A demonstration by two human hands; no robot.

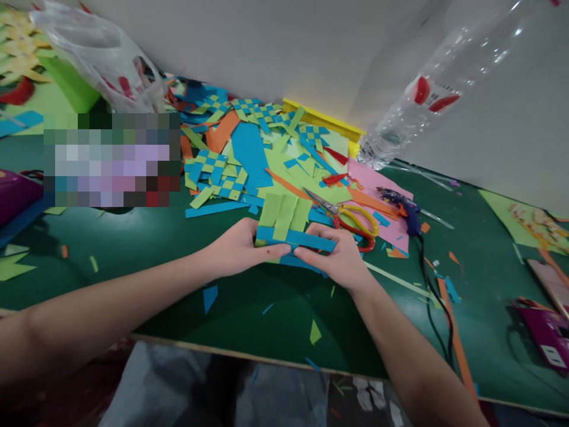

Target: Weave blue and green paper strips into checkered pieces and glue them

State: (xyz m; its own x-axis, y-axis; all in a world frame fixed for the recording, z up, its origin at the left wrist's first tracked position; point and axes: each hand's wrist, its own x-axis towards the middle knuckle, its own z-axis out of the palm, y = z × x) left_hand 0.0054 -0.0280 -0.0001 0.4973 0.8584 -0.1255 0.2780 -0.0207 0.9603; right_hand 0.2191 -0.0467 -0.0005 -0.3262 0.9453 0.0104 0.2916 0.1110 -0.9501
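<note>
Between my two hands is a small weave of green and blue paper strips (pixel 284 219), held above the table near its front edge. My left hand (pixel 242 246) pinches its left side, thumb on top of the blue strip. On the right, my right hand (pixel 335 255) grips the same piece, its thumb near the lower blue strips and its fingers behind them. The two thumb tips nearly meet. Just beyond my right hand lie scissors (pixel 355 222) with red and yellow handles. Finished-looking blue and green checkered paper pieces (pixel 213 169) lie behind my left hand.
A glue gun (pixel 406 213) with a black cord rests on pink paper (pixel 391 178) at right. A large clear plastic bottle (pixel 435 89) leans by the wall. Paper scraps litter the green table (pixel 155 308). A plastic bag (pixel 102 53) stands back left; a phone (pixel 549 281) lies far right.
</note>
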